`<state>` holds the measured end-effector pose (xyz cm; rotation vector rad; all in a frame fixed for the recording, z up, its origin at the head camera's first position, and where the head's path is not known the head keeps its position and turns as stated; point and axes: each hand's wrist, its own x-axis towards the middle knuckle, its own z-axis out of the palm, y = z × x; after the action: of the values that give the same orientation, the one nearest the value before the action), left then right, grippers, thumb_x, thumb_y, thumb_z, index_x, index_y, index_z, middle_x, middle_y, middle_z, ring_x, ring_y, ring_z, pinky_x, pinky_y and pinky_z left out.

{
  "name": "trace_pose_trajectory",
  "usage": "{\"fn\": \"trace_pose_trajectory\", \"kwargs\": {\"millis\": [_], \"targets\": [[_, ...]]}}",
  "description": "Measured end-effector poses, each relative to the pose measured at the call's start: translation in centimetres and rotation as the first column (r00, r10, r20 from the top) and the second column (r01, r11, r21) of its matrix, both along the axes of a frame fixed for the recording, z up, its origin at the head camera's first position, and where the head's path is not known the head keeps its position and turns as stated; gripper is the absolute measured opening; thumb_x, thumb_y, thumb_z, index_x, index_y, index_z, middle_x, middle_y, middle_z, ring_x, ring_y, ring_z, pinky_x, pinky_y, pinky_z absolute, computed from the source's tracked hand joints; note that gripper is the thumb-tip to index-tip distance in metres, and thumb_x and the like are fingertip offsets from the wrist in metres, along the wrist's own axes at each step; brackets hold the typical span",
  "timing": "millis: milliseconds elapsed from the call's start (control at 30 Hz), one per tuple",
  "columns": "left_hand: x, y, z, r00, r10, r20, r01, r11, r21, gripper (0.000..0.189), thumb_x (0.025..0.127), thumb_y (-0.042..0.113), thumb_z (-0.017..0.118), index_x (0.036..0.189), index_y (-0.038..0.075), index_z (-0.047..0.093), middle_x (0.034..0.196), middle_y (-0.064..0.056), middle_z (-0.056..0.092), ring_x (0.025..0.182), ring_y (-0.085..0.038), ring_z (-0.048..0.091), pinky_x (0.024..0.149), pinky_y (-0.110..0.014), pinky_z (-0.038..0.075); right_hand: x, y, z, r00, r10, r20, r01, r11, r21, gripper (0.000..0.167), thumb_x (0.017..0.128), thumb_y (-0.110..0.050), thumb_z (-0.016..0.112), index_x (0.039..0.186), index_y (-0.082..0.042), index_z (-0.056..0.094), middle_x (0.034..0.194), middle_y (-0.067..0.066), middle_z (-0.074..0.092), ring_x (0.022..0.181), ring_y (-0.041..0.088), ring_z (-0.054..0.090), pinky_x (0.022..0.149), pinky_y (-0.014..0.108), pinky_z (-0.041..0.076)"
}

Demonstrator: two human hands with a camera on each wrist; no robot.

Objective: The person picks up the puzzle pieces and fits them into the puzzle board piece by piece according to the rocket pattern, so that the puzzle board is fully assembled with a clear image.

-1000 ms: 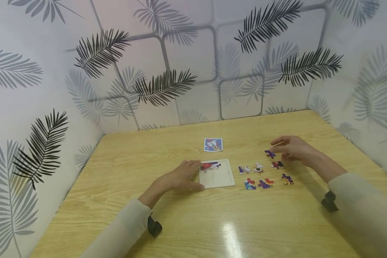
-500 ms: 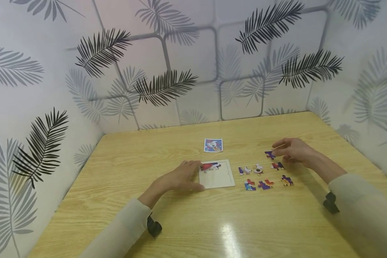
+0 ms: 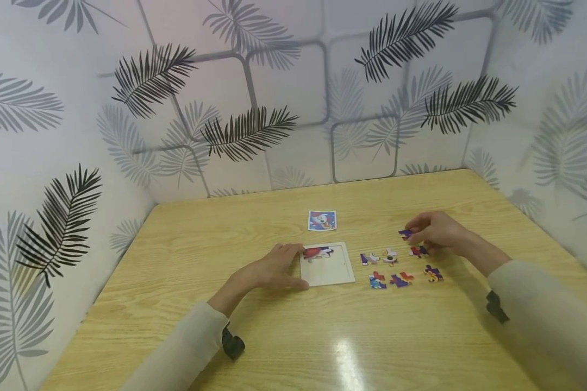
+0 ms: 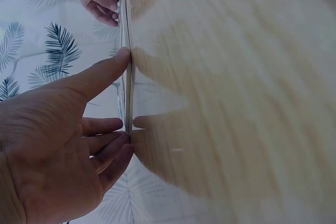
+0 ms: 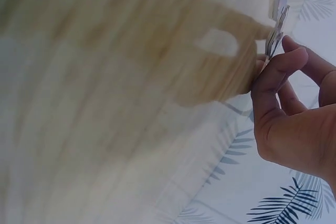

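Note:
My left hand point(image 3: 279, 267) holds the left side of a white puzzle board point(image 3: 329, 273), fingers at its upper corner and thumb at the lower one. The left wrist view shows that board point(image 4: 129, 90) edge-on, between thumb and fingers of the hand point(image 4: 68, 129). A joined strip of red, white and purple pieces point(image 3: 318, 252) fills the board's upper left. On the right, my right hand point(image 3: 440, 232) pinches a purple puzzle piece point(image 3: 404, 234) between thumb and fingers. Just below it lies a red and purple piece point(image 3: 417, 251), partly under the hand.
Between the board and right hand lie more loose pieces: white ones point(image 3: 389, 256), a blue and red one point(image 3: 378, 280), a purple and orange one point(image 3: 401, 279) and another point(image 3: 433, 273). A dog picture card point(image 3: 322, 220) lies behind the board. Patterned wall stands behind the table point(image 3: 225, 217).
My right hand has closed its thumb and fingers on the purple piece and shifted slightly left with it. The left hand and board have stayed in place.

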<state>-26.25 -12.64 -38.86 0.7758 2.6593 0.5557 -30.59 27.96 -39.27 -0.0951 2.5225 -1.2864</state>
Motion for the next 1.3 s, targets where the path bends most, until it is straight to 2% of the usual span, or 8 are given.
{"fn": "trace_pose_trajectory", "kwargs": {"millis": [133, 233, 433, 667, 900, 1000, 1200, 1300], "targets": [[0.02, -0.09, -0.05, 1.0, -0.008, -0.005, 0.008, 1.0, 0.006, 0.087, 0.088, 0.04, 0.076, 0.153, 0.004, 0.031, 0.157, -0.015, 0.038, 0.137, -0.031, 0.037, 0.117, -0.046, 0.033, -0.01, -0.22, -0.07, 1.0, 0.001, -0.008, -0.001, 1.0, 0.004, 0.048, 0.09, -0.007, 0.07, 0.132, 0.006, 0.052, 0.111, 0.014, 0.058, 0.065, 0.013, 0.055, 0.055, 0.027, 0.051], [-0.05, -0.15, -0.13, 1.0, -0.016, -0.013, 0.016, 1.0, 0.004, 0.088, 0.088, 0.041, 0.075, 0.153, 0.003, 0.031, 0.157, -0.016, 0.039, 0.137, -0.031, 0.037, 0.117, -0.046, 0.033, 0.0, -0.36, -0.02, 1.0, 0.006, -0.013, -0.006, 1.0, -0.003, 0.047, 0.09, -0.005, 0.069, 0.132, 0.008, 0.052, 0.108, 0.014, 0.057, 0.065, 0.013, 0.055, 0.055, 0.027, 0.051], [-0.25, -0.23, -0.32, 0.999, -0.024, -0.027, 0.024, 1.0, -0.014, 0.088, 0.089, 0.041, 0.074, 0.154, 0.004, 0.029, 0.158, -0.017, 0.037, 0.141, -0.033, 0.035, 0.118, -0.047, 0.031, 0.06, -0.5, 0.09, 0.999, 0.023, -0.039, -0.022, 1.0, 0.018, 0.046, 0.091, -0.006, 0.069, 0.13, 0.01, 0.051, 0.113, 0.019, 0.053, 0.067, 0.014, 0.056, 0.056, 0.03, 0.055], [-0.19, -0.26, -0.4, 1.0, -0.02, -0.01, 0.02, 1.0, -0.015, 0.088, 0.089, 0.042, 0.074, 0.155, 0.006, 0.029, 0.159, -0.015, 0.034, 0.143, -0.033, 0.033, 0.119, -0.049, 0.03, 0.11, -0.36, -0.08, 0.998, 0.043, -0.044, -0.043, 0.999, 0.013, 0.044, 0.091, -0.007, 0.07, 0.126, 0.009, 0.048, 0.124, 0.028, 0.05, 0.065, 0.015, 0.056, 0.056, 0.032, 0.055], [-0.11, -0.29, -0.52, 1.0, 0.0, -0.003, 0.0, 1.0, -0.011, 0.089, 0.089, 0.044, 0.074, 0.156, 0.009, 0.027, 0.16, -0.013, 0.034, 0.145, -0.031, 0.031, 0.12, -0.048, 0.03, 0.06, -0.29, -0.11, 0.998, 0.046, -0.034, -0.047, 0.999, -0.016, 0.044, 0.091, -0.007, 0.07, 0.125, 0.007, 0.046, 0.1, 0.014, 0.054, 0.062, 0.015, 0.055, 0.054, 0.032, 0.053], [-0.06, -0.29, -0.55, 1.0, 0.007, 0.003, -0.007, 1.0, 0.002, 0.09, 0.088, 0.043, 0.075, 0.157, 0.011, 0.027, 0.16, -0.013, 0.034, 0.144, -0.031, 0.032, 0.119, -0.048, 0.03, 0.02, -0.28, -0.09, 0.999, 0.045, -0.031, -0.045, 0.999, -0.022, 0.043, 0.091, -0.006, 0.069, 0.125, 0.008, 0.045, 0.095, 0.01, 0.054, 0.061, 0.015, 0.054, 0.054, 0.031, 0.053], [-0.17, -0.29, -0.58, 1.0, -0.03, -0.007, 0.03, 0.999, 0.018, 0.084, 0.089, 0.04, 0.074, 0.155, 0.015, 0.03, 0.16, -0.011, 0.034, 0.145, -0.033, 0.032, 0.118, -0.049, 0.03, -0.12, -0.25, -0.15, 0.999, 0.032, -0.029, -0.033, 0.999, -0.037, 0.044, 0.091, -0.003, 0.07, 0.124, 0.006, 0.044, 0.085, 0.005, 0.052, 0.059, 0.014, 0.052, 0.052, 0.031, 0.049], [-0.25, -0.32, -0.63, 0.999, -0.042, -0.007, 0.042, 0.999, 0.011, 0.082, 0.09, 0.041, 0.074, 0.155, 0.016, 0.031, 0.161, -0.011, 0.032, 0.147, -0.034, 0.028, 0.12, -0.051, 0.027, -0.14, -0.18, -0.19, 0.999, 0.027, -0.028, -0.028, 0.999, -0.034, 0.043, 0.091, -0.003, 0.07, 0.125, 0.006, 0.044, 0.081, 0.004, 0.052, 0.059, 0.013, 0.051, 0.053, 0.03, 0.049]]}}
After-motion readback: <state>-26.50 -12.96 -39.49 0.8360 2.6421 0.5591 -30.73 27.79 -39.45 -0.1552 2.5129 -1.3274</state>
